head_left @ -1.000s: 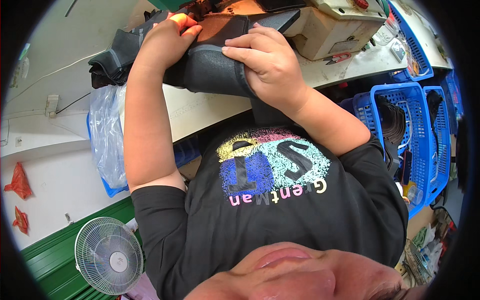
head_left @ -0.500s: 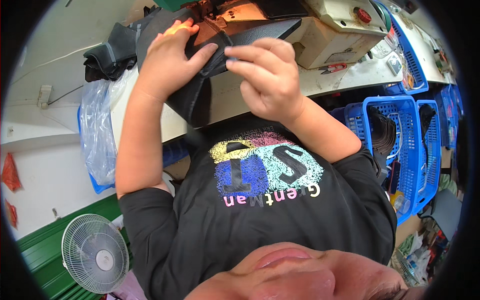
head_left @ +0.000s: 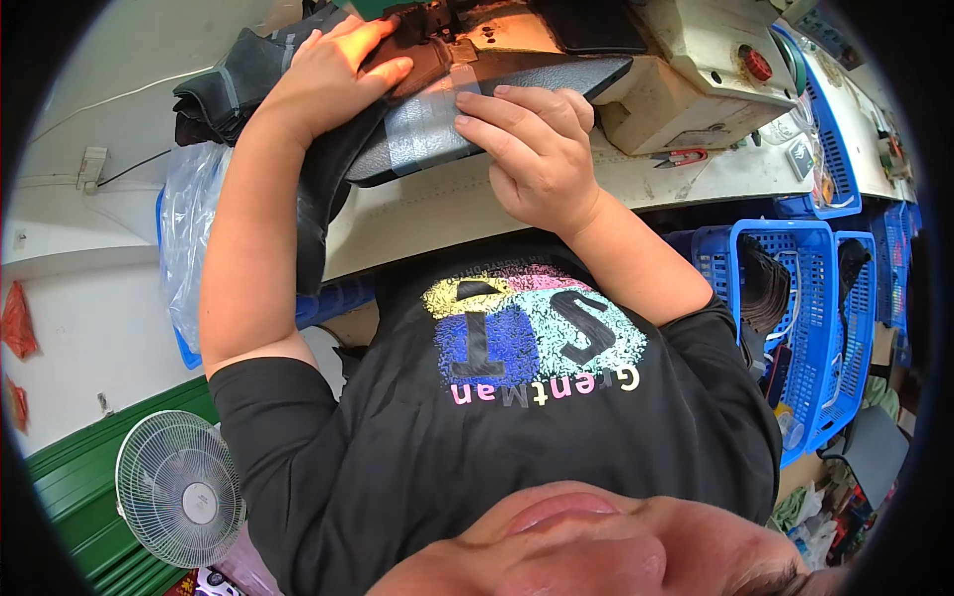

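Note:
My left hand (head_left: 343,79) lies spread on black material (head_left: 333,149) at the far left part of a lit sewing machine. A strip of this material hangs over the near table edge. Beside it my right hand (head_left: 542,149) has bent fingers close together over the machine's dark textured bed (head_left: 437,124). Bands of clear tape cross that bed. The right thumb tip is hidden, and anything pinched there is too small to make out. Under warm light sit the machine's working parts (head_left: 462,48).
A cream machine housing (head_left: 686,109) with a red knob stands to the right, red-handled snips (head_left: 681,157) near it. Blue baskets (head_left: 785,238) hold black pieces. Far left are folded black pieces (head_left: 224,94), a plastic bag (head_left: 189,219) and a fan (head_left: 184,487).
My left hand has moved left and away with the black material, uncovering the taped bed. My right hand keeps nearly the same pose and place, now apart from the material.

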`<act>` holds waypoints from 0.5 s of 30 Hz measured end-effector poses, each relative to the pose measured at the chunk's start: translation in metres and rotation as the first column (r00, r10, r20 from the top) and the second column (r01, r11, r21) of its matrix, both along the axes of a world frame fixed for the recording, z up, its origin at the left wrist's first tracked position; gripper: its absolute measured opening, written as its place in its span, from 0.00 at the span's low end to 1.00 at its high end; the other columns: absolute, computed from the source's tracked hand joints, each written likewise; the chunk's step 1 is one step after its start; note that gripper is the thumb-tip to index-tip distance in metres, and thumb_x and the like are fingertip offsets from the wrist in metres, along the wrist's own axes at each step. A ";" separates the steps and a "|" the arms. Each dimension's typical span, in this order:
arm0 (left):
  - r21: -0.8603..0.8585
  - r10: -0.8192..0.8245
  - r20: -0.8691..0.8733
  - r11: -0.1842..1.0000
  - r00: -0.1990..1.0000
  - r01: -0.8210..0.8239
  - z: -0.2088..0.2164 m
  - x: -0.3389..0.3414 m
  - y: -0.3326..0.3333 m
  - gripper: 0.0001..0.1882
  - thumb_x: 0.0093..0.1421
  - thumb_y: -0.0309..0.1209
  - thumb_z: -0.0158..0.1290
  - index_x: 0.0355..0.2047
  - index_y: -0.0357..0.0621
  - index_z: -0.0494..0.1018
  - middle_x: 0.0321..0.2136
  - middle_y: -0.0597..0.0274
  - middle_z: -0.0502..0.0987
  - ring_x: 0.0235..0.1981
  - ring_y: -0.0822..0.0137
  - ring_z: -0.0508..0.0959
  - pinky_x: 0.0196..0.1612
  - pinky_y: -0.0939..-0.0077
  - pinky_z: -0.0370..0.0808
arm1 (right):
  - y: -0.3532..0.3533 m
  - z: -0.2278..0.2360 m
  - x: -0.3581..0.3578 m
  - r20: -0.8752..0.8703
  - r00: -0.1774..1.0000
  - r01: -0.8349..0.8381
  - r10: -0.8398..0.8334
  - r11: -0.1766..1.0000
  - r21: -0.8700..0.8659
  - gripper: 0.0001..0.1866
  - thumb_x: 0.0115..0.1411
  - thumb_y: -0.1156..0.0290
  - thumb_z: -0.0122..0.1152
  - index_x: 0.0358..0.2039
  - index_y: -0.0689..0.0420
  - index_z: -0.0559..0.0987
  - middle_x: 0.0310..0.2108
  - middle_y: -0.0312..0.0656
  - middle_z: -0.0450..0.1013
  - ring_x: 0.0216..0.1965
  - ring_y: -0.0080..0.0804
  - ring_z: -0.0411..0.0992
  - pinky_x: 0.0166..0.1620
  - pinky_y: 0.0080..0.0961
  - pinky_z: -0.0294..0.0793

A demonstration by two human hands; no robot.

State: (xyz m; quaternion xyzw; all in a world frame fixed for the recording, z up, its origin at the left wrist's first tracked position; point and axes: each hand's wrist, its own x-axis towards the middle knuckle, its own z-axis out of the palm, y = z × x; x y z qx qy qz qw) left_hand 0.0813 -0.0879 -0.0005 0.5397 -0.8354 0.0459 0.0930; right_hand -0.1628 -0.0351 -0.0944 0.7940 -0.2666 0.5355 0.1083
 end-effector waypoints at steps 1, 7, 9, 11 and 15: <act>0.042 0.040 -0.015 0.998 0.999 -0.040 0.002 -0.001 -0.004 0.29 0.64 0.48 0.54 0.59 0.43 0.72 0.55 0.51 0.76 0.57 0.48 0.72 0.64 0.59 0.65 | 0.000 -0.001 0.000 0.001 1.000 0.007 -0.007 1.000 -0.015 0.18 0.48 0.74 0.61 0.41 0.46 0.83 0.47 0.26 0.79 0.49 0.30 0.72 0.53 0.33 0.61; 0.056 -0.113 -0.147 0.991 0.983 0.122 -0.017 0.050 -0.062 0.23 0.61 0.44 0.59 0.52 0.44 0.77 0.42 0.49 0.81 0.43 0.48 0.79 0.51 0.62 0.75 | 0.000 -0.002 0.003 0.001 1.000 0.013 -0.013 0.998 -0.068 0.17 0.50 0.73 0.61 0.42 0.45 0.83 0.47 0.26 0.79 0.49 0.29 0.72 0.53 0.33 0.62; 0.146 -0.107 -0.412 0.972 0.905 0.182 -0.026 0.063 -0.077 0.19 0.62 0.39 0.61 0.49 0.43 0.79 0.39 0.53 0.83 0.39 0.55 0.81 0.47 0.66 0.77 | -0.001 -0.002 0.003 -0.005 1.000 0.015 -0.015 0.997 -0.078 0.17 0.50 0.73 0.61 0.42 0.45 0.82 0.48 0.26 0.79 0.49 0.29 0.72 0.53 0.33 0.62; 0.087 -0.224 -0.233 0.964 0.946 0.250 -0.009 0.058 -0.076 0.32 0.55 0.36 0.66 0.60 0.52 0.71 0.55 0.47 0.77 0.44 0.59 0.79 0.52 0.63 0.78 | -0.001 -0.001 0.002 -0.035 0.999 0.015 -0.017 0.998 -0.062 0.18 0.49 0.74 0.61 0.43 0.45 0.82 0.48 0.28 0.78 0.49 0.30 0.72 0.53 0.33 0.62; -0.146 -0.013 -0.281 0.989 0.960 -0.029 -0.020 0.076 -0.058 0.18 0.63 0.43 0.59 0.45 0.42 0.81 0.43 0.57 0.83 0.44 0.59 0.81 0.52 0.66 0.75 | 0.003 0.001 0.001 -0.032 0.999 -0.022 0.021 1.000 -0.021 0.20 0.48 0.74 0.60 0.43 0.45 0.82 0.49 0.31 0.78 0.50 0.30 0.72 0.53 0.34 0.62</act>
